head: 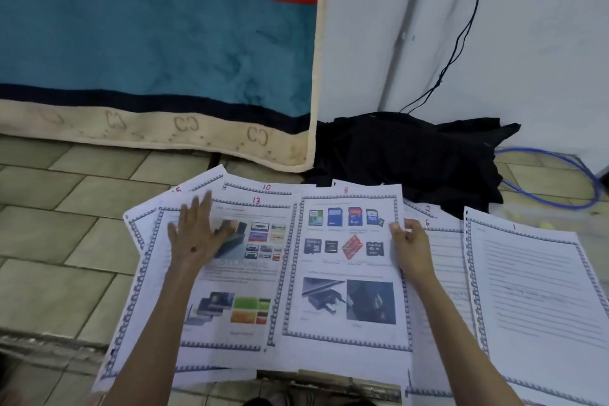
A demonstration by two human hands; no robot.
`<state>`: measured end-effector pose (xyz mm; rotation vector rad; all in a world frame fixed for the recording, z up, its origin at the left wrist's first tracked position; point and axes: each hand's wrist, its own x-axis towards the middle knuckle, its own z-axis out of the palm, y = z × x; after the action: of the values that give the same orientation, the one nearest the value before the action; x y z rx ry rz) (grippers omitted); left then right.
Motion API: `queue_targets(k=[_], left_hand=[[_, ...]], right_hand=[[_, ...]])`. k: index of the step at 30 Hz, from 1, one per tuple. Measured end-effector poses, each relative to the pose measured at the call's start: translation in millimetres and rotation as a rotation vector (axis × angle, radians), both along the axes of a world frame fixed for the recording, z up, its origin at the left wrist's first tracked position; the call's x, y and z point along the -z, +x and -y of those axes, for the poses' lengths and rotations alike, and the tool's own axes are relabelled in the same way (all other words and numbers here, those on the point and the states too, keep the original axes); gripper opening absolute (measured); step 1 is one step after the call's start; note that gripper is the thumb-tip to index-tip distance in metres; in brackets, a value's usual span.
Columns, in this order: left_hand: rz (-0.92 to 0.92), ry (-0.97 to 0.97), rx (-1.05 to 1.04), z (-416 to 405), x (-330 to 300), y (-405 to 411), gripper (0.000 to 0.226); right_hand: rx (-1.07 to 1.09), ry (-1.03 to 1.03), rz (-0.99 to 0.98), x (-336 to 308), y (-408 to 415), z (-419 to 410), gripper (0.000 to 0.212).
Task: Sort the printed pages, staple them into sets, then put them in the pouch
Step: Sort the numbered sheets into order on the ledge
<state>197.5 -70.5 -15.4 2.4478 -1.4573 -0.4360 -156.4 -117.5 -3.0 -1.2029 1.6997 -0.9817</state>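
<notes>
Pages fanned over the tiled floor below the striped blanket.
Bare tiles lay left of page 13; the left hand pressed flat, fingers spread, on it, while beside it the right hand pinched page 8's right edge.

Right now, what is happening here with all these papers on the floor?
A person is sorting numbered printed pages spread on the tiled floor. The left hand lies flat on page 13, fingers straight. The right hand pinches the right edge of page 8. Page 1 lies apart on the right. No stapler or pouch can be made out.
</notes>
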Motion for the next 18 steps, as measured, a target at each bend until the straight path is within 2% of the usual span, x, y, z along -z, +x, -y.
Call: queue_targets(k=[2,5,8,10,11,13,15,16,18], left_hand=[[0.027,0.092,0.036,-14.4,16.9,-6.3,0.073],[0.039,0.079,0.019,-12.0,24.5,-15.7,0.066],[-0.029,0.078,0.014,1.2,20.8,-14.2,0.055],[-0.065,0.026,-0.024,4.7,13.8,-10.9,0.050],[-0.041,-0.036,-0.063,4.1,9.5,-11.6,0.048],[0.024,-0.228,-0.114,1.0,-1.1,-30.4,0.046],[-0.030,-0.329,0.066,0.0,-13.0,-69.7,0.050],[-0.091,-0.276,0.243,-0.8,-14.3,-93.5,0.056],[-0.124,-0.030,0.576,-5.9,-9.0,-134.8,0.070]], right_hand=[[-0.031,0.010,-0.049,-0.7,16.4,-1.8,0.015],[-0.124,0.017,-0.118,-5.9,43.1,-9.9,0.012],[-0.222,-0.007,-0.161,-20.2,56.8,-18.7,0.028],[-0.230,-0.042,-0.218,-28.2,51.1,-24.7,0.034],[-0.213,-0.044,-0.305,-28.2,43.7,-26.4,0.036],[-0.159,0.076,-0.554,-23.6,21.7,-32.5,0.049],[-0.121,0.235,-0.680,-16.8,1.9,-38.6,0.072],[-0.125,0.284,-0.699,-15.7,-4.4,-42.1,0.080],[-0.151,0.283,-0.745,-12.6,-10.7,-45.3,0.080]])
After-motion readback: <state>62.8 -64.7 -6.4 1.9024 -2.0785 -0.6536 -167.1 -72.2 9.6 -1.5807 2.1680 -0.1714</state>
